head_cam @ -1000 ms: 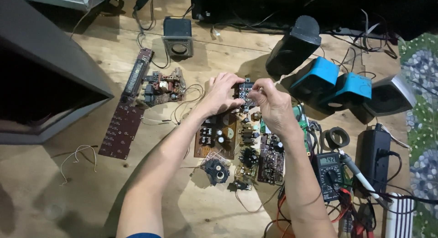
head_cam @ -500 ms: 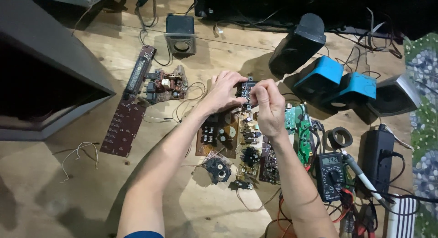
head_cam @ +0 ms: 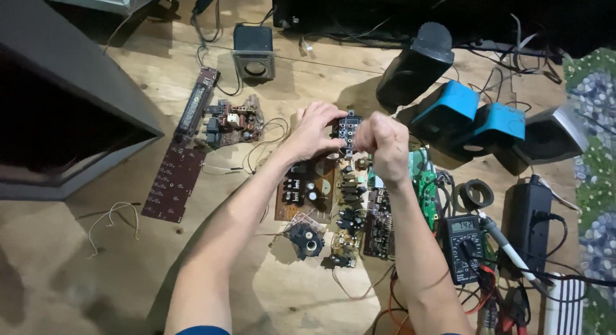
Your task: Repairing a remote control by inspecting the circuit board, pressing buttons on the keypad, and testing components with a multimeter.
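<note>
Left hand: the left hand was raised above the boards, fingers curled round the left edge of a small dark connector block, grasping it.
Right hand: the right hand was clenched into a loose fist, pinching the right side of the same block; fingertips hidden behind the knuckles.
Connector block: held in the air between the two hands, above the far end of the brown circuit board; a grid of pale points showed on its face.
Below the hands: the brown circuit board lay flat on the plywood floor, with a row of smaller dark boards just beside it on the right and a green board past those.
Near the forearms: a round black part lay near the edge of the brown board, between the two arms.
Left of scene: a long dark-red panel board and a wired board with coils lay well apart from the hands; a large grey cabinet stood at the frame edge.
Right of scene: a multimeter lay just beside the right forearm, its probe resting across it; a black power adapter and a roll of black tape lay near.
Far side: two blue speakers, a black speaker, a silver-grey speaker and a small square speaker stood beyond the hands.
</note>
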